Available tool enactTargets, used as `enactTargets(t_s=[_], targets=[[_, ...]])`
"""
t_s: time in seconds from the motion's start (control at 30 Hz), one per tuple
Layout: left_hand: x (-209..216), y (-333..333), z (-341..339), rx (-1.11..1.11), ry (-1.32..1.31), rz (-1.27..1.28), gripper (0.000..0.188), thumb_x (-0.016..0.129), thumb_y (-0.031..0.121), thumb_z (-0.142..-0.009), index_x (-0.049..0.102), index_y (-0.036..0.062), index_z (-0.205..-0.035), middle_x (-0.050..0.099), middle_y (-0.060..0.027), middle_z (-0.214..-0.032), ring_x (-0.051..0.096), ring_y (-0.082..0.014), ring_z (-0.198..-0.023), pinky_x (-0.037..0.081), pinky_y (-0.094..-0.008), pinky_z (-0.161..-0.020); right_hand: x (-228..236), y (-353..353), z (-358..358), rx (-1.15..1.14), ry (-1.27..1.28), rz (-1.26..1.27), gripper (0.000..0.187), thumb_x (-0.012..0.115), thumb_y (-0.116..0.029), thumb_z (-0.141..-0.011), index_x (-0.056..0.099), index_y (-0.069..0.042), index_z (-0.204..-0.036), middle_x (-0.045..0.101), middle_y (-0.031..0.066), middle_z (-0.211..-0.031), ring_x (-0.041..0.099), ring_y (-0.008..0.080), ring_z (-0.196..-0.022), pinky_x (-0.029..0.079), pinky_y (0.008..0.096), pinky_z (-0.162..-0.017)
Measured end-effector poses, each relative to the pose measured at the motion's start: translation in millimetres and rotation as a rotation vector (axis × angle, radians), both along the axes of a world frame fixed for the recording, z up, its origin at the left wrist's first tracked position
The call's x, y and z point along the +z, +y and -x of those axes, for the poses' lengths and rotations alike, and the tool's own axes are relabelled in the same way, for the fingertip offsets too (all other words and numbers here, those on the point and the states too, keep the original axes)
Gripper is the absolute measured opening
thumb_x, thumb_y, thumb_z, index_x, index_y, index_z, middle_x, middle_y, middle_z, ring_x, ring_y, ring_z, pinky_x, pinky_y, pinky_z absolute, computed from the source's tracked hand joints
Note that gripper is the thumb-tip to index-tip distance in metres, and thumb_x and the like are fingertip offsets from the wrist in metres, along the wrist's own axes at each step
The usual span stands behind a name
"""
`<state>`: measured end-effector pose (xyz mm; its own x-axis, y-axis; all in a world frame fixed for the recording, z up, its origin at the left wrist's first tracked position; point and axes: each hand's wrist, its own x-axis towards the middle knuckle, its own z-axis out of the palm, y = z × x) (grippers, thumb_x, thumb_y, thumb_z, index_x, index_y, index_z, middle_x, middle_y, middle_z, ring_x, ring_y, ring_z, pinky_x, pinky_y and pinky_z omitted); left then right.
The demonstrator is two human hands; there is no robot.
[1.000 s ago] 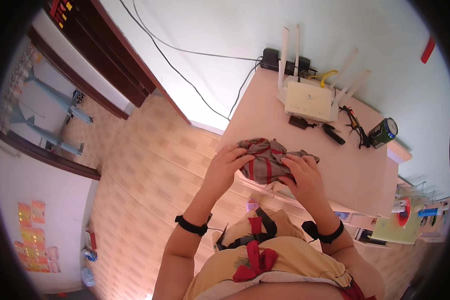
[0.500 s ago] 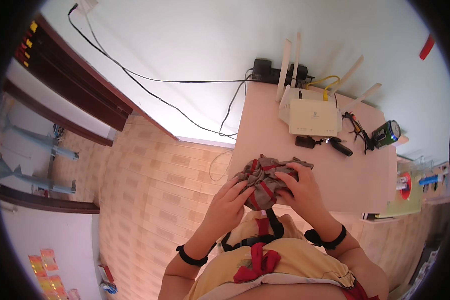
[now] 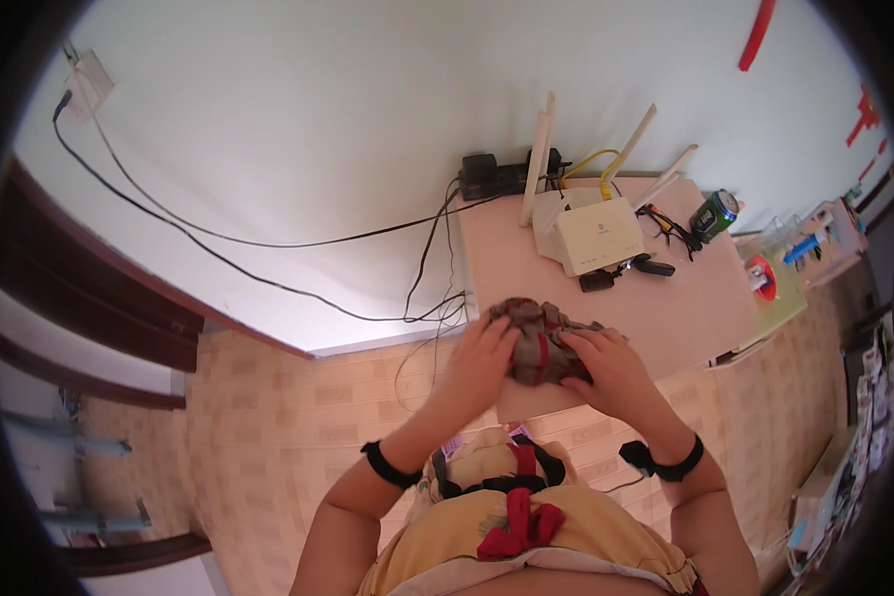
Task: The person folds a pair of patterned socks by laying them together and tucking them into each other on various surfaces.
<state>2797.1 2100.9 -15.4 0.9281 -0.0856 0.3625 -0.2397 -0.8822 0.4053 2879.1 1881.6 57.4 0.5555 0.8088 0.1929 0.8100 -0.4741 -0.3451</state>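
Observation:
A bunched grey-brown cloth [image 3: 536,346] with red stripes is between my two hands, over the near left part of the small pale table. My left hand [image 3: 484,353] grips its left side, fingers curled over the top. On the opposite side my right hand [image 3: 606,366] holds the cloth, its fingers over the folds and its thumb along the near side. The fingertips partly sink out of sight among the folds. A black band circles each forearm.
Behind the cloth on the table [image 3: 666,318] stand a white router [image 3: 598,236] with upright antennas, keys [image 3: 626,270], black-handled pliers [image 3: 673,230] and a green can [image 3: 715,215]. A black power strip [image 3: 497,177] sits by the wall. Black cables [image 3: 318,241] hang at left.
My view has tilted up and shifted, showing more wall. The cloth has moved forward over the table, with both hands still on it and its folds pressed more compactly.

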Motion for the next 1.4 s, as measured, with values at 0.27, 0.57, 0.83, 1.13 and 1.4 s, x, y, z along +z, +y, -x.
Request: enactTargets(t_s=[0.27,0.57,0.83,1.13,1.4], targets=[[-4,87,-111,-0.170,-0.110,0.033,0.047,0.056,-0.004,-0.076,0.058,0.0009,-0.122,0.056,-0.0179,-0.129,0.047,-0.0374,-0.125,0.038,-0.0415,-0.108,1,91,-18,-0.114,0.133,0.226,0.057,0.072,-0.030,-0.082,0.051,0.008,-0.118,0.063,0.0227,-0.098,0.060,0.0401,-0.092,0.049,0.0445,-0.083],[10,101,-190,-0.089,0.088,-0.085,0.037,0.053,0.001,-0.084,0.058,0.0126,-0.119,0.059,-0.0017,-0.128,0.050,-0.0249,-0.126,0.047,-0.0390,-0.099,-24,141,-46,-0.306,-0.152,0.227,0.049,0.069,-0.037,-0.084,0.054,0.005,-0.105,0.065,0.0191,-0.087,0.065,0.0333,-0.083,0.050,0.0423,-0.075],[21,103,-186,-0.219,0.163,-0.152,0.039,0.066,0.001,-0.071,0.063,0.0090,-0.109,0.064,-0.0107,-0.117,0.058,-0.0321,-0.111,0.049,-0.0416,-0.092,-35,121,-42,-0.233,-0.224,0.203,0.046,0.071,-0.032,-0.083,0.054,0.001,-0.110,0.065,0.0177,-0.088,0.064,0.0337,-0.084,0.050,0.0439,-0.074],[20,23,-44,-0.641,-0.030,-0.084,0.033,0.065,0.005,-0.073,0.063,0.0024,-0.105,0.063,-0.0140,-0.110,0.056,-0.0324,-0.109,0.045,-0.0400,-0.096,3,-27,49,-0.317,0.013,0.253,0.060,0.070,-0.012,-0.080,0.049,-0.011,-0.136,0.060,0.0106,-0.123,0.056,0.0350,-0.110,0.049,0.0412,-0.092],[7,13,-102,-0.371,-0.011,-0.141,0.040,0.059,0.005,-0.081,0.058,0.0010,-0.121,0.057,-0.0200,-0.128,0.051,-0.0388,-0.121,0.039,-0.0454,-0.106,-18,-16,9,-0.523,0.017,0.173,0.059,0.066,-0.014,-0.077,0.050,-0.004,-0.133,0.059,0.0162,-0.123,0.053,0.0381,-0.111,0.044,0.0438,-0.098]])
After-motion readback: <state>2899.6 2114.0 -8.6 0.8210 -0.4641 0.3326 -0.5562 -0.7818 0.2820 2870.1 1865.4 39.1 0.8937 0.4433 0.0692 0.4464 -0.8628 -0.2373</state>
